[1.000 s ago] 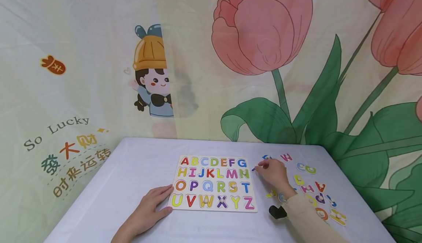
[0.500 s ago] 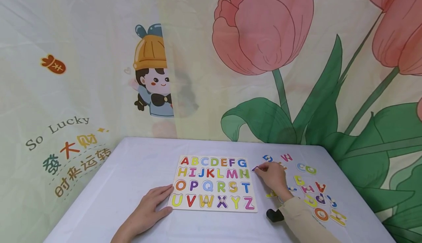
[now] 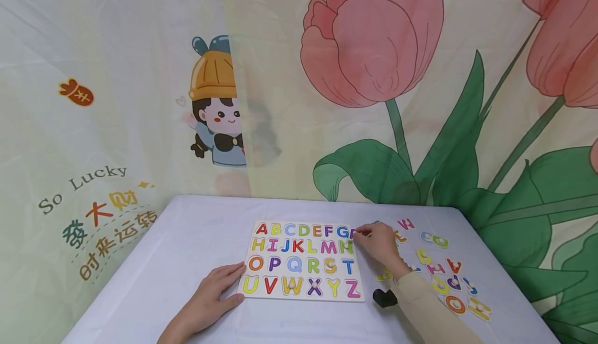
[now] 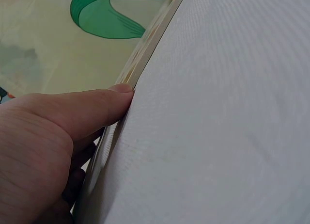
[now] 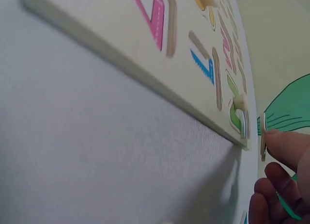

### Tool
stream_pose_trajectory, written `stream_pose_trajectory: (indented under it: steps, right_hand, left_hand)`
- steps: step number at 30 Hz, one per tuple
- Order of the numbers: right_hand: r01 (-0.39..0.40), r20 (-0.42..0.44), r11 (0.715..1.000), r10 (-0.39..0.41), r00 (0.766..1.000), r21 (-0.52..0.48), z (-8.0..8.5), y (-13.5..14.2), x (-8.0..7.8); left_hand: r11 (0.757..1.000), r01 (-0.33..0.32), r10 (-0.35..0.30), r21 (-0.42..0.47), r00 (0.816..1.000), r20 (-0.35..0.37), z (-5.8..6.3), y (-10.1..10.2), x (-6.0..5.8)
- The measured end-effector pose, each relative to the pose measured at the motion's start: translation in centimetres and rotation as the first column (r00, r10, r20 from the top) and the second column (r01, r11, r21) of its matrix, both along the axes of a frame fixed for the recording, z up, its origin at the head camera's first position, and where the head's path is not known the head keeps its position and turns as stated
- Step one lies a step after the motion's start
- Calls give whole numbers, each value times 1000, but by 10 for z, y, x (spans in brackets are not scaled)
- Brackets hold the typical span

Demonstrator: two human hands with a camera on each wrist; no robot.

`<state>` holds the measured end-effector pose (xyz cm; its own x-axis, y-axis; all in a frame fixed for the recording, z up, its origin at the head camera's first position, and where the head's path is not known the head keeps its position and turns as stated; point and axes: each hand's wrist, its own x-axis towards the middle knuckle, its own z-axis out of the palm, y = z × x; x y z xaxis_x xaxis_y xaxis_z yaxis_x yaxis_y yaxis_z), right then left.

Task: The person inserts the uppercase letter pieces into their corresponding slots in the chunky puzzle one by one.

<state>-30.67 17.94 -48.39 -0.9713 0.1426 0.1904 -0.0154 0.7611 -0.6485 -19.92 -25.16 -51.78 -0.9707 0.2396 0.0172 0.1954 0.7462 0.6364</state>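
A pale wooden alphabet puzzle board (image 3: 301,299) lies on the table, printed with colourful letters. My left hand (image 3: 212,297) rests at its left edge with fingers extended; in the left wrist view the thumb (image 4: 106,105) touches the board's side. My right hand (image 3: 382,244) pinches a purple letter piece (image 3: 352,234) by the board's upper right corner, next to the blue G. Seen edge-on in the right wrist view, the thin letter piece (image 5: 263,136) is between thumb and fingers, so its letter is hidden. Knobbed pieces sit in several slots, including the green N piece (image 5: 238,110).
Several loose letter pieces lie to the right of the board, among them an orange O (image 3: 455,304), a red A (image 3: 453,265) and a pink H (image 3: 405,224). A white cloth (image 3: 201,230) covers the table. Behind it hangs a printed tulip curtain (image 3: 374,48).
My right hand has moved left and slightly away from me, bringing the purple letter piece from beside the board to its upper right corner. The left hand has stayed put.
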Motion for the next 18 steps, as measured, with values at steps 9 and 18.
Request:
stream_pose_trajectory:
  steps: [9, 18]
  right_hand:
    - [-81, 9, 997, 81, 997, -10, -3, -16, -9]
    - [-130, 21, 991, 131, 991, -37, -6, -29, -22]
  left_hand:
    - [1000, 8, -8, -3, 1000, -8, 2, 1, 1]
    - [1000, 17, -18, -11, 1000, -20, 1, -1, 0]
